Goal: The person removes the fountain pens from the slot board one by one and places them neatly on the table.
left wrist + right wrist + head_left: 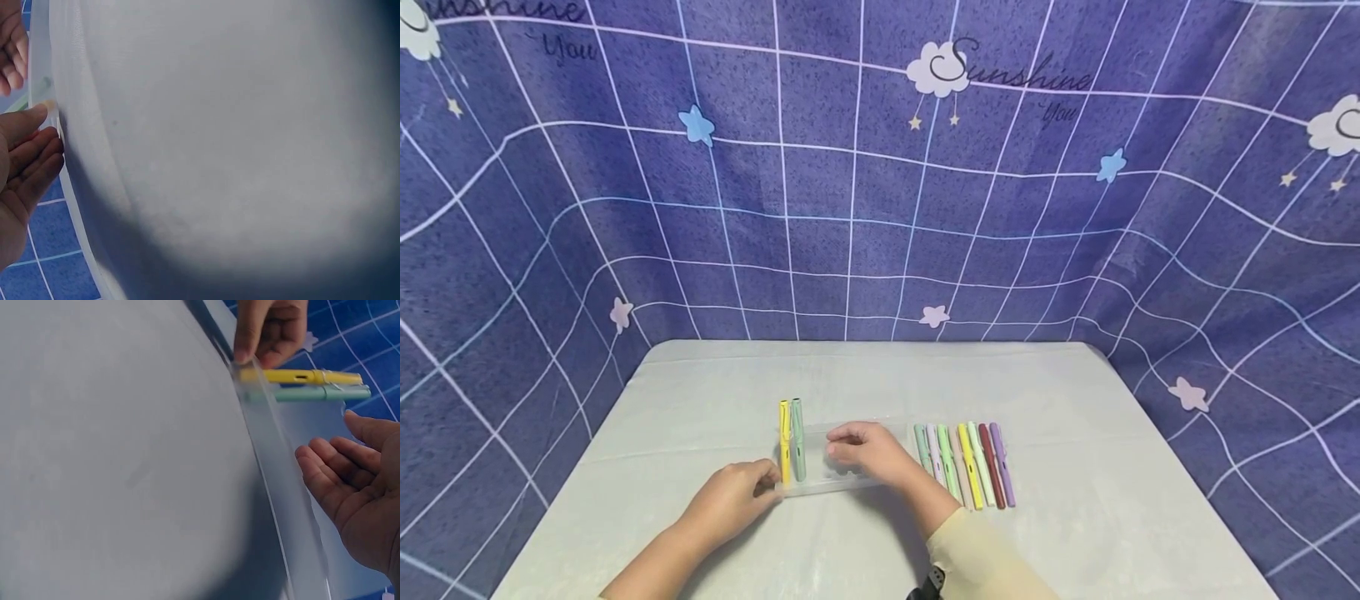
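A clear plastic tray (831,487) lies on the table, with a yellow pen (785,454) and a grey-green pen (798,442) side by side at its left end. Their capped tops reach past the tray's far edge. My left hand (730,500) pinches the near left corner of the tray between thumb and fingers; the right wrist view shows this hand (272,331) beside the yellow pen's end. Over the middle of the tray hovers my right hand (872,454), its fingers loosely bent and nothing held. Its palm (369,519) looks bare in the right wrist view.
To the right of the tray, several pens lie in a row, among them a yellow pen (970,467), a dark red pen (992,467) and a purple pen (1002,464). My right forearm passes close to the row's near left end. A patterned blue curtain (880,208) surrounds the table (700,375).
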Motion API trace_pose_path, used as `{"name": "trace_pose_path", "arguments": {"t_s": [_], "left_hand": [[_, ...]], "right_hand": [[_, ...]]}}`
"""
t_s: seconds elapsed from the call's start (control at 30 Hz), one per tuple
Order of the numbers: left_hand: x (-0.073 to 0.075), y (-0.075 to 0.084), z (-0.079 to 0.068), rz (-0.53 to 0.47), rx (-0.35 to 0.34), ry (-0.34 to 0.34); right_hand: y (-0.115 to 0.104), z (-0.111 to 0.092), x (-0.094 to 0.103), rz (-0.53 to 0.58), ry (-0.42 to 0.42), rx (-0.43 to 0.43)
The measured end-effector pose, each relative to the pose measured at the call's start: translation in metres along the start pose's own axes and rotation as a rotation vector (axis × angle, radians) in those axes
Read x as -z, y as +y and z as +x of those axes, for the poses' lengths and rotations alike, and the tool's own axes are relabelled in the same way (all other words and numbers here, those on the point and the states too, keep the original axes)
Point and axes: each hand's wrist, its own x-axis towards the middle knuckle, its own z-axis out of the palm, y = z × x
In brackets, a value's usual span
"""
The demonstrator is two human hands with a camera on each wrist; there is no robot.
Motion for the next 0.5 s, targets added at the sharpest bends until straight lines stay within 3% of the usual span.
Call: {"name": "trace_pose_path", "arguments": {"t_s": [0.5], "left_hand": [[0.001,0.001,0.000,-0.005,0.009,-0.003]], "right_hand": [[-0.004,0.021,-0.035,0.185,-0.023,-0.027]]}}
